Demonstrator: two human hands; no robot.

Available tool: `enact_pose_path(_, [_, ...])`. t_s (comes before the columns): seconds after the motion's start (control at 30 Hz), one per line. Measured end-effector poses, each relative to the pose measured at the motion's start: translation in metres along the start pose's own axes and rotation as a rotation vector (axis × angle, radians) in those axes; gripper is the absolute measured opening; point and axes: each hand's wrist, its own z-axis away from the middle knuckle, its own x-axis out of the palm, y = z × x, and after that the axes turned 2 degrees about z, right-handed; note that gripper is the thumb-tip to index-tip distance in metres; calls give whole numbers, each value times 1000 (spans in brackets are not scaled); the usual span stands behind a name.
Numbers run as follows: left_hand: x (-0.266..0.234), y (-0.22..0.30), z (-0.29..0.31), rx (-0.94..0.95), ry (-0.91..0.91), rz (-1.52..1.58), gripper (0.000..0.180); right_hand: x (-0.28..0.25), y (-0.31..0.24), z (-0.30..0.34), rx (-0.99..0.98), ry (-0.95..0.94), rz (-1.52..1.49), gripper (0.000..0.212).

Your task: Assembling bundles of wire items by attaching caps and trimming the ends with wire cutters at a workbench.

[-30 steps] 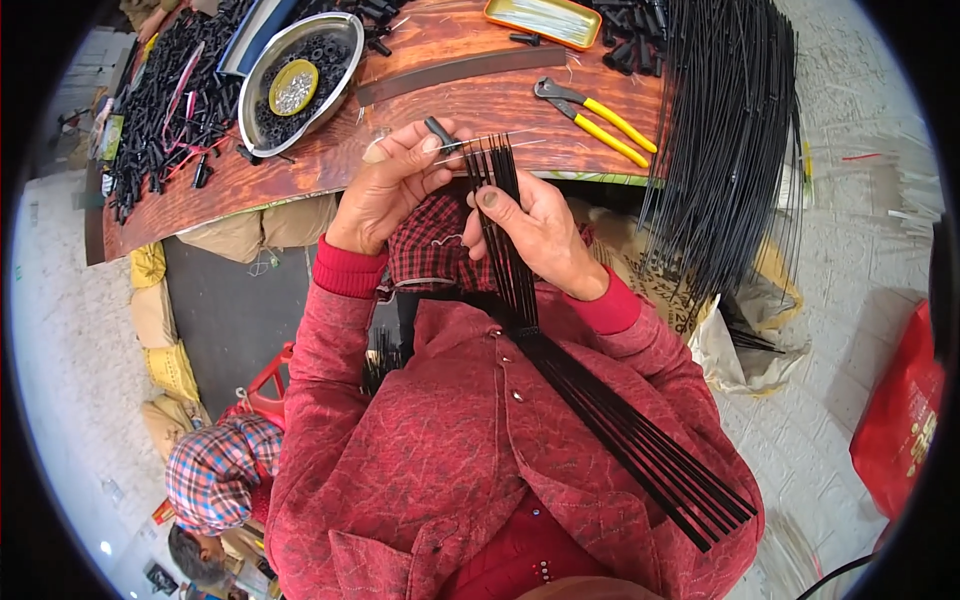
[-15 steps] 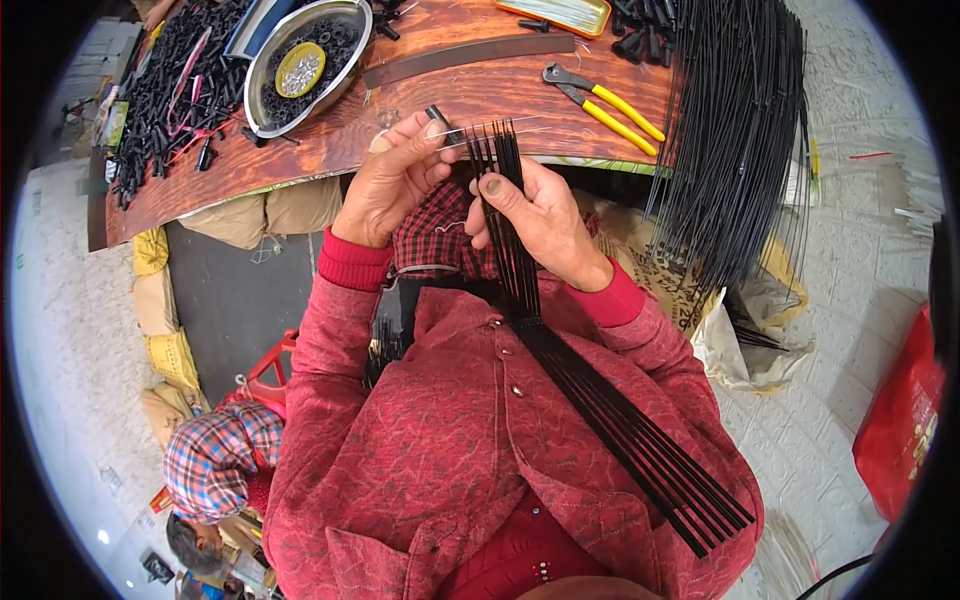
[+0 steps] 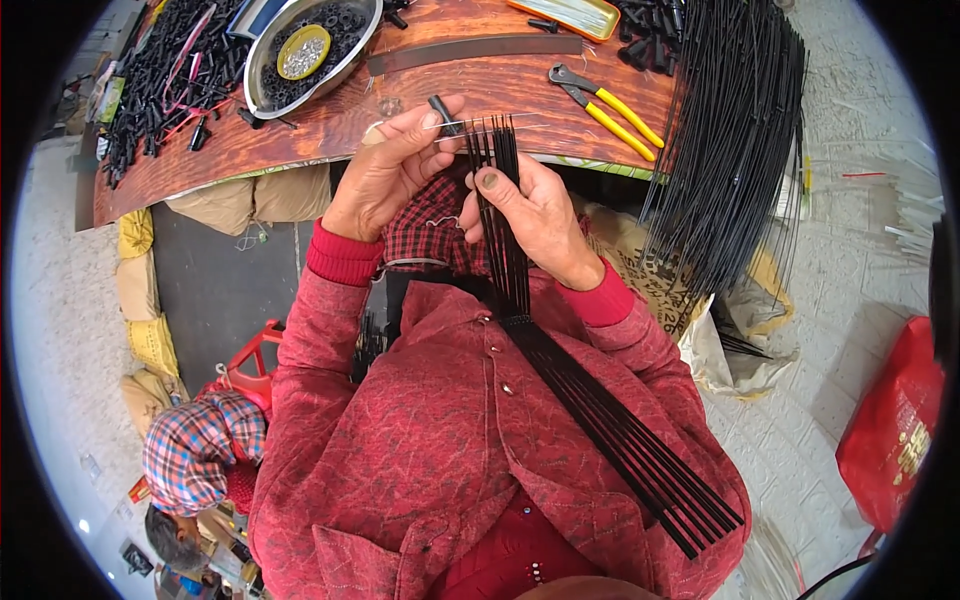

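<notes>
My left hand is closed, pinching a short black tube-like piece and the ends of thin silvery wires between thumb and fingers. The wires run rightward across the tips of several slim black rods. My right hand grips those rods near their upper end, thumb on top. They are joined side by side by a woven band near my chest, and their long part slants down over my jacket to the lower right. What the wires do between the rod tips is too fine to make out.
On the wooden table lie yellow-handled pincers, a flat dark strip, a metal bowl of black rings and heaped black fittings. Many black rods hang over its right edge. Another person is at lower left.
The black piece in my left hand has tipped so its upper end leans further left. My right hand keeps its grip on the rods. The whole view has shifted slightly.
</notes>
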Motion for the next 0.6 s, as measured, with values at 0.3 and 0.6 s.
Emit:
enact_pose_path(0.3, [8,1,4,-5,64,-61,34,2,2,-1,-2,-18,3,35])
enact_pose_path(0.6, [5,1,4,9,58,-87,33,3,3,0,-4,-34,0,32])
